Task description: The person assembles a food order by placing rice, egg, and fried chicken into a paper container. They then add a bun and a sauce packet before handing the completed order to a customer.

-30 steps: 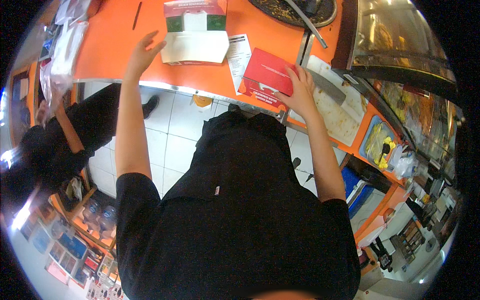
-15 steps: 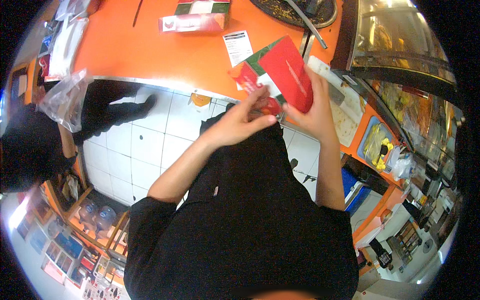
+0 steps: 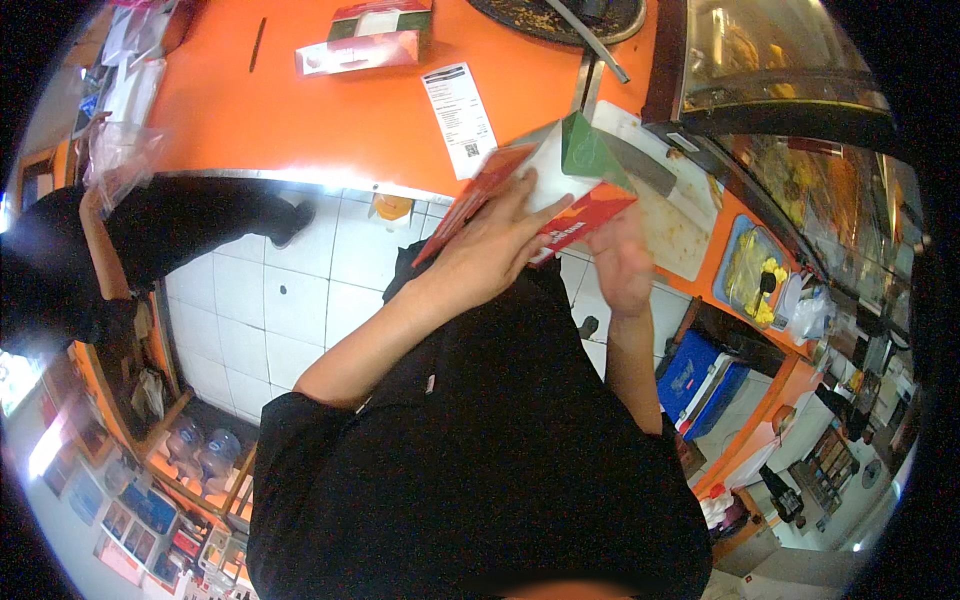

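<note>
I hold a flat cardboard box (image 3: 572,165), red, white and green, above the edge of the orange counter (image 3: 330,120). My left hand (image 3: 490,250) lies across its red flap, fingers spread over the white inner face. My right hand (image 3: 620,262) grips the box from below on the right side. The box is partly unfolded, with a green panel standing up at the top. Both my forearms come up from my black shirt.
On the counter lie a folded red and white box (image 3: 365,40), a white paper slip (image 3: 458,105) and a dark round tray (image 3: 560,12) with tongs. A glass display case (image 3: 780,80) stands at the right. Another person in black (image 3: 100,250) handles a clear bag at the left. White floor tiles lie below.
My left hand came back from the far box on the counter and joined my right on the red box. The box was lifted off the counter and has opened out further.
</note>
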Demonstrator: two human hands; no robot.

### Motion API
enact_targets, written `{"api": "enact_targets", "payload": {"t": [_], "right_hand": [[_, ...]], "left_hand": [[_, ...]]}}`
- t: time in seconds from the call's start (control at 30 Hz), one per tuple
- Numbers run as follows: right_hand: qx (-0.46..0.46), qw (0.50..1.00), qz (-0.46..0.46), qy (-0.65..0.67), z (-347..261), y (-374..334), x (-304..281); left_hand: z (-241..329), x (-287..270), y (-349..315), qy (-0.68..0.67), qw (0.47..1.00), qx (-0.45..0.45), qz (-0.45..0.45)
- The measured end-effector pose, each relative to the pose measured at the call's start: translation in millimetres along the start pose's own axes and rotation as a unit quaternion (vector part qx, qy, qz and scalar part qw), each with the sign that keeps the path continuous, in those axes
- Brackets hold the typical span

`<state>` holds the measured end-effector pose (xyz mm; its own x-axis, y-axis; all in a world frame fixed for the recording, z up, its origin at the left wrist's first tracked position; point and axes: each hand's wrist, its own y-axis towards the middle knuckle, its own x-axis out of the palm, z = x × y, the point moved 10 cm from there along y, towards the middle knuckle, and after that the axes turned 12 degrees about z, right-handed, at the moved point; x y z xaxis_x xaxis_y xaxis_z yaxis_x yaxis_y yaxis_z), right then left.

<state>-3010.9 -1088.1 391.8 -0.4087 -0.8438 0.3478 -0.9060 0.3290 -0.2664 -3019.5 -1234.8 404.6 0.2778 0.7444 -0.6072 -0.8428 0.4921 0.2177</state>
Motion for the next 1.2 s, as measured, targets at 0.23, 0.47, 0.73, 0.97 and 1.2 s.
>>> {"api": "enact_targets", "payload": {"t": [0.23, 0.47, 0.73, 0.97, 1.2], "right_hand": [[-0.142, 0.826, -0.067, -0.541, -31.9, 13.0, 17.2], [-0.092, 0.853, 0.005, -0.514, -5.5, 18.2, -11.0], [-0.11, 0.891, 0.058, -0.436, 9.3, -6.1, -38.3], [-0.181, 0.887, 0.014, -0.425, -6.8, -22.5, -19.3], [0.031, 0.964, -0.035, -0.261, 9.0, -8.3, -54.9]], "left_hand": [[-7.4, 16.7, -17.8, 0.32, 0.935, 0.149, -0.019], [-20.0, 16.9, -26.3, 0.196, 0.978, 0.063, -0.035], [-51.5, -16.8, -38.3, -0.031, 0.991, -0.104, 0.076], [-98.5, -60.4, -55.6, 0.0, 0.927, -0.218, 0.304], [-141.7, -36.0, -61.6, -0.269, 0.884, -0.381, 0.045]]}}
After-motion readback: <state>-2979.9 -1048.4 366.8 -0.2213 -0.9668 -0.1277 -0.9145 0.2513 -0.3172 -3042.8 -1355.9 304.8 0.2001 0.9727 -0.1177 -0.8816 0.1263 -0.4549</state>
